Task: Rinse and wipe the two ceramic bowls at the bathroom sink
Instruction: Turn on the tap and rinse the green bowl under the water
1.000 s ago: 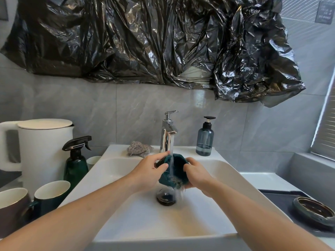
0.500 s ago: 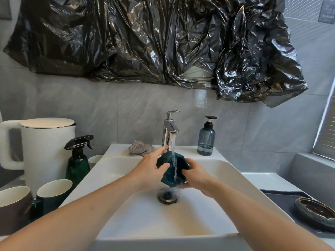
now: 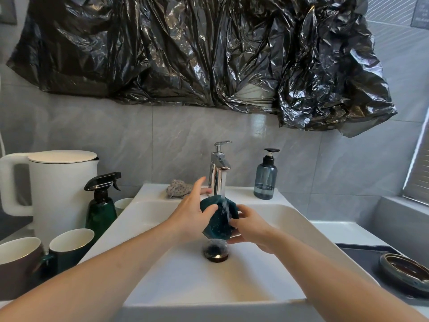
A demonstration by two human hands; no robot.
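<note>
We hold a small dark teal glazed ceramic bowl (image 3: 219, 218) tilted on its side over the middle of the white rectangular basin sink (image 3: 294, 219), directly above the dark round drain (image 3: 216, 252). A stream of water (image 3: 224, 201) from the chrome single-lever tap (image 3: 218, 173) at the back edge of the sink strikes the bowl's upper face and runs off it.

Our left hand (image 3: 193, 217) has its thumb pressed on the bowl's near face, while its fingers reach up behind the rim toward the tap; how far they curl round the bowl we cannot tell. Our right hand (image 3: 249, 228) cups the bowl from below and from the right, fingers wrapped under its lower edge.

We judge the bowl light but stiff and breakable, and wet glaze will be slippery, so the safest hold is with both hands on opposite sides of the rim, thumbs inside and fingers beneath, kept low over the basin in case it slips.

The 2nd bowl, a shallow brown-and-grey glazed ceramic dish (image 3: 405, 274), rests on a dark mat (image 3: 362, 259) on the counter beside the sink's right edge, well apart from our hands. A crumpled grey patterned cloth (image 3: 177, 191) lies on the sink's back ledge, left of the tap, handy for wiping. We judge this the rinsing of bowl 1 of 2, with wiping not yet done.
</note>
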